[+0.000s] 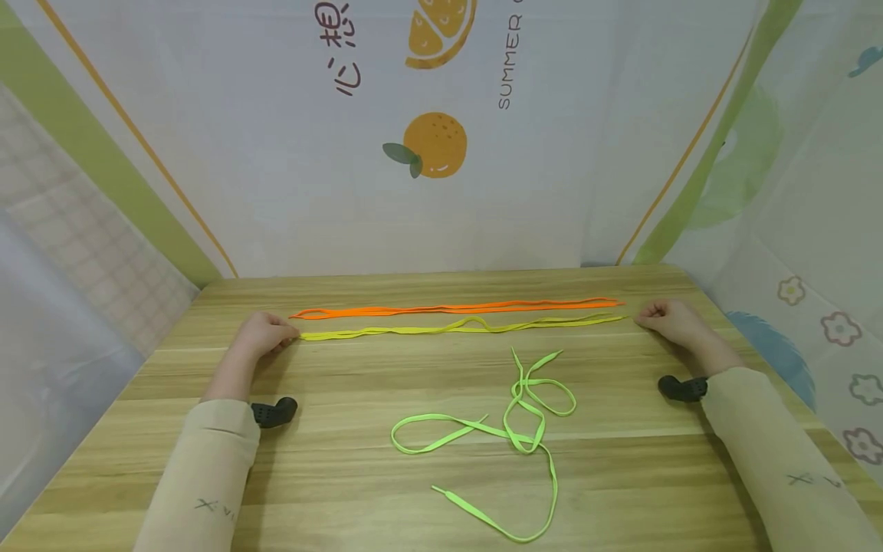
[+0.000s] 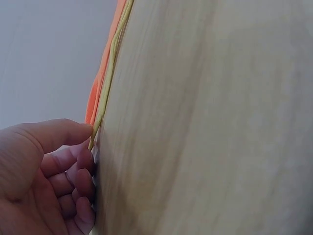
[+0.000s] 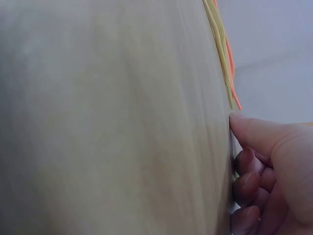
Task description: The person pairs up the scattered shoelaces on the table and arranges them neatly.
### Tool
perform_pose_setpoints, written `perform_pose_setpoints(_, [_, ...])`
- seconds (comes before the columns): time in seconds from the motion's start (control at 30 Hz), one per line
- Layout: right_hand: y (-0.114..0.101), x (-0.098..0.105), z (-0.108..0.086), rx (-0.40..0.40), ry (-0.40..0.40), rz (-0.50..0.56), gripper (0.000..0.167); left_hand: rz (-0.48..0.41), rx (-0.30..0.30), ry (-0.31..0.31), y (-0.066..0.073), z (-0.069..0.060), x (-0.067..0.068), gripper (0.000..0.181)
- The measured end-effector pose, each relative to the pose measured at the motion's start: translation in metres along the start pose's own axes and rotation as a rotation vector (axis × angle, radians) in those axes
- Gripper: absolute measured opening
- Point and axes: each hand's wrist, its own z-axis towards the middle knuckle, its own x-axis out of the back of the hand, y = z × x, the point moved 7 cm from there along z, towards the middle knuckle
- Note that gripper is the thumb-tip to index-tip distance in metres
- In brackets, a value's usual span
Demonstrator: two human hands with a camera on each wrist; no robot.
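Note:
A yellow shoelace (image 1: 386, 330), doubled into a long narrow strand, lies across the table below a doubled orange shoelace (image 1: 414, 310). My left hand (image 1: 265, 334) pinches the yellow lace's left end between thumb and index finger, as the left wrist view shows. At the far end, my right hand (image 1: 667, 322) rests on the table, thumb tip close by the yellow lace's loose ends (image 3: 231, 98). Whether it grips them I cannot tell. Its other fingers curl inward. Nearer the front, a green shoelace (image 1: 552, 491) lies in loose loops, touched by neither hand.
The wooden table (image 1: 345, 475) has a white printed cloth (image 1: 524, 207) hanging behind it and more cloth at both sides. Black wrist-worn devices (image 1: 274, 414) jut inward from both sleeves.

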Motion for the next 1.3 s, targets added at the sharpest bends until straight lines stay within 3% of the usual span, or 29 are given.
perform_pose_setpoints(0.4, [-0.003, 0.0, 0.001, 0.031, -0.002, -0.014, 0.039, 0.004, -0.01, -0.007, 0.0, -0.001, 0.0, 0.023])
perform_pose_setpoints(0.77, [-0.025, -0.003, 0.005, 0.1, 0.029, -0.015, 0.038, 0.014, -0.023, -0.011, 0.003, -0.004, 0.001, 0.022])
perform_pose_setpoints(1.3, [-0.051, -0.018, 0.017, 0.182, -0.046, -0.069, 0.026, 0.002, -0.01, -0.004, 0.0, -0.003, 0.0, 0.023])
